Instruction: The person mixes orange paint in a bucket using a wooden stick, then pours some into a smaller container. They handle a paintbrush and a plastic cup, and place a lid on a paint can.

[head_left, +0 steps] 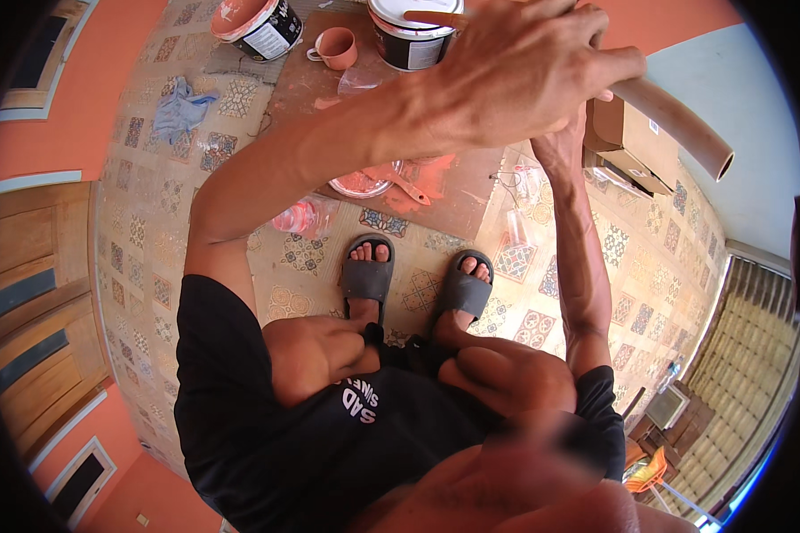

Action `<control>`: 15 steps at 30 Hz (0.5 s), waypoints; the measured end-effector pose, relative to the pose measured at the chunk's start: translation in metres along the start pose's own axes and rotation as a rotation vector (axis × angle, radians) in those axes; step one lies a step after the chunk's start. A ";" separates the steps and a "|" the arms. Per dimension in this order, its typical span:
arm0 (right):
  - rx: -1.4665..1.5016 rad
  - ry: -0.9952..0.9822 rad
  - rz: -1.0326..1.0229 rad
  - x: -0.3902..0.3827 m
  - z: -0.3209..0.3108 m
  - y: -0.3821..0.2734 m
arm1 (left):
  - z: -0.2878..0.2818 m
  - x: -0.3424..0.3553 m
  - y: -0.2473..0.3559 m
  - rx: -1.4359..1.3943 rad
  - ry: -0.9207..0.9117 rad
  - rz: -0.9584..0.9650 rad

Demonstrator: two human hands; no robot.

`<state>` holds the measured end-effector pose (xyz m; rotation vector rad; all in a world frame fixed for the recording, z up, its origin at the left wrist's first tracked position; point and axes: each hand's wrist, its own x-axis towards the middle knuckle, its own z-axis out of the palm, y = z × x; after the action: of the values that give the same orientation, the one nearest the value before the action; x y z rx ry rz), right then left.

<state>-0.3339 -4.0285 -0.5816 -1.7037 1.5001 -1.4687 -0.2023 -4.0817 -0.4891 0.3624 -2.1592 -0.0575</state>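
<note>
Up in front of me, my left hand [542, 71] has its fingers curled round a brown hollow tube [684, 133] that slants down to the right, its open end showing. My right hand [562, 138] is raised just below and beside it, closed at the same tube; the left hand partly hides its fingers. A thin brown length [431, 18] sticks out left of my left hand; whether it belongs to the tube I cannot tell. Below my forearm, a coral-smeared paint brush [407, 185] rests across a round paint-covered lid [362, 183] on the floor board.
A paint-stained brown board [462, 200] lies on patterned tiles. On it stand a coral mug [336, 48] and a white-lidded black bucket [411, 40]. An open paint bucket [260, 28] and blue rag [181, 108] are at left; a cardboard box [629, 142] is at right.
</note>
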 end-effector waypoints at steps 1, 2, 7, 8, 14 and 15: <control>-0.075 0.032 0.002 0.000 -0.007 -0.004 | 0.007 0.003 0.006 0.088 0.094 0.110; 0.013 0.068 -0.041 0.000 -0.012 -0.007 | 0.013 0.006 0.012 0.073 0.071 0.111; -0.011 0.178 -0.108 0.006 -0.038 -0.011 | 0.030 0.022 0.047 0.061 -0.056 0.139; -0.016 0.199 -0.108 0.008 -0.044 -0.011 | 0.032 0.023 0.052 0.055 -0.075 0.150; 0.001 0.265 -0.053 0.031 -0.094 -0.007 | 0.050 -0.042 0.009 -0.162 0.326 -0.113; 0.034 0.267 -0.030 0.036 -0.101 -0.004 | 0.051 -0.067 -0.013 -0.229 0.195 -0.270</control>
<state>-0.4269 -4.0281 -0.5286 -1.5649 1.5755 -1.7845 -0.2045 -4.0804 -0.5740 0.5018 -1.8766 -0.4022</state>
